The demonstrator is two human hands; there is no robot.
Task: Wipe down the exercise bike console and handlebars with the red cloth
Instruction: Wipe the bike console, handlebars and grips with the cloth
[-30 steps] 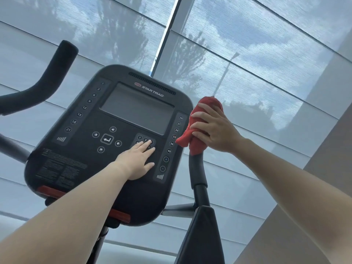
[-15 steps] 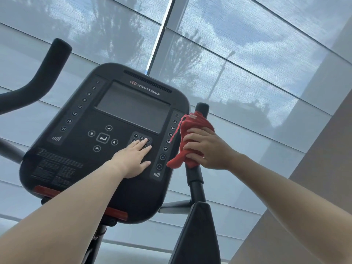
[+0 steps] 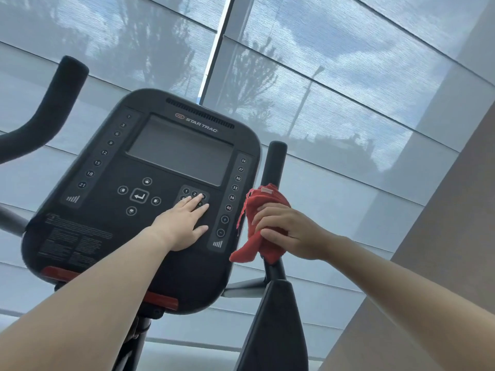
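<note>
The black exercise bike console (image 3: pixel 107 231) fills the middle left, with a grey screen and button rows. My left hand (image 3: pixel 182 223) lies flat on its number keypad, fingers spread, holding nothing. To the console's right rises the black right handlebar (image 3: pixel 276 162), its rounded top bare. My right hand (image 3: pixel 289 231) grips the red cloth (image 3: pixel 257 210) wrapped around the middle of that bar, with a corner of the cloth hanging down to the left. The left handlebar (image 3: pixel 59 97) curves up at the far left, untouched.
A large window with grey translucent blinds (image 3: pixel 348 103) stands behind the bike. A beige wall (image 3: pixel 442 250) runs along the right. A black padded arm rest (image 3: pixel 276 322) sits below the right handlebar.
My right hand has slid the red cloth down the right handlebar from its top to its middle, baring the bar's tip. The left hand has stayed on the keypad.
</note>
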